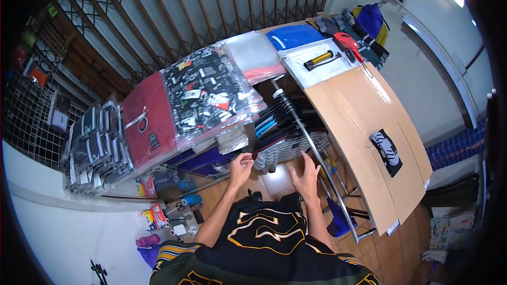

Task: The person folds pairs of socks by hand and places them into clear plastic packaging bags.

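Note:
A metal garment rail (311,145) slants down in front of me, with several garments on black hangers (288,111). A grey-and-white striped garment (288,148) hangs between my two hands. My left hand (242,170) is at its left edge, with thumb and fingertips drawn together. A dark reddish edge shows at those fingertips, but I cannot make out what they hold. To the right, my right hand (306,178) is open beside the rail, fingers spread and nothing in them.
Bagged garments (206,89) and a folded dark red one (148,113) cover the left table, beside stacked grey packs (95,145). On the right, a cardboard-topped table (348,105) bears a folded black-and-white item (386,152), a yellow-and-black tool (319,60) and a red tool (347,45).

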`<state>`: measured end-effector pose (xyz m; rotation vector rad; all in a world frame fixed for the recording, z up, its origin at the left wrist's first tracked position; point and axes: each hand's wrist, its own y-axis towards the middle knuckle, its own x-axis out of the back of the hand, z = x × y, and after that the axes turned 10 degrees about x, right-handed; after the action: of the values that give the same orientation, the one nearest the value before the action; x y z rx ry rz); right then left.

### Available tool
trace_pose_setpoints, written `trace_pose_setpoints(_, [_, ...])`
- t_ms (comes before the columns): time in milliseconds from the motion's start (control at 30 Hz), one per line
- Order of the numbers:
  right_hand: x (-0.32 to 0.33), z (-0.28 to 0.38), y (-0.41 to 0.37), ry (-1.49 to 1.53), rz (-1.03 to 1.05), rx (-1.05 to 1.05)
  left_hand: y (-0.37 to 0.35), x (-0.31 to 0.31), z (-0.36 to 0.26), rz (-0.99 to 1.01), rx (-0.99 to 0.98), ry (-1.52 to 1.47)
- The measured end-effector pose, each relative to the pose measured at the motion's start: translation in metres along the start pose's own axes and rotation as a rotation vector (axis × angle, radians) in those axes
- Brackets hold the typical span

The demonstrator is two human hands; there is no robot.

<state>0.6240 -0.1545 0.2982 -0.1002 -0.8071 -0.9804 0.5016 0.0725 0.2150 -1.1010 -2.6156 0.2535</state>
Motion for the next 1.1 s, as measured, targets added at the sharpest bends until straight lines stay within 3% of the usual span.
trace_pose_setpoints(200, [-0.035, 0.010, -0.037, 0.091, 0.237, -0.071, 0.038, 0.062, 0.046, -0.093, 0.245, -0.220])
trace_pose_setpoints(233, [-0.037, 0.012, -0.043, 0.090, 0.284, -0.100, 0.045, 0.068, 0.050, -0.117, 0.284, -0.364])
trace_pose_setpoints(267, [-0.037, 0.013, -0.049, 0.087, 0.283, -0.102, 0.053, 0.073, 0.054, -0.139, 0.324, -0.508])
trace_pose_setpoints(400, [-0.038, 0.016, -0.069, 0.175, 0.263, -0.114, 0.092, 0.082, 0.066, -0.266, 0.311, -0.517])
trace_pose_setpoints(500, [-0.037, 0.012, -0.078, 0.151, 0.244, -0.093, 0.128, 0.084, 0.084, -0.353, 0.278, -0.397])
trace_pose_setpoints(567, [-0.033, 0.011, -0.082, 0.127, 0.237, -0.081, 0.145, 0.081, 0.098, -0.589, 0.113, -0.264])
trace_pose_setpoints(833, [-0.013, 0.010, -0.086, 0.095, 0.199, -0.113, 0.195, 0.087, 0.145, -0.612, 0.216, -0.185])
trace_pose_setpoints(1100, [-0.025, 0.018, -0.098, 0.137, 0.219, -0.158, 0.175, 0.093, 0.115, -0.563, 0.336, -0.033])
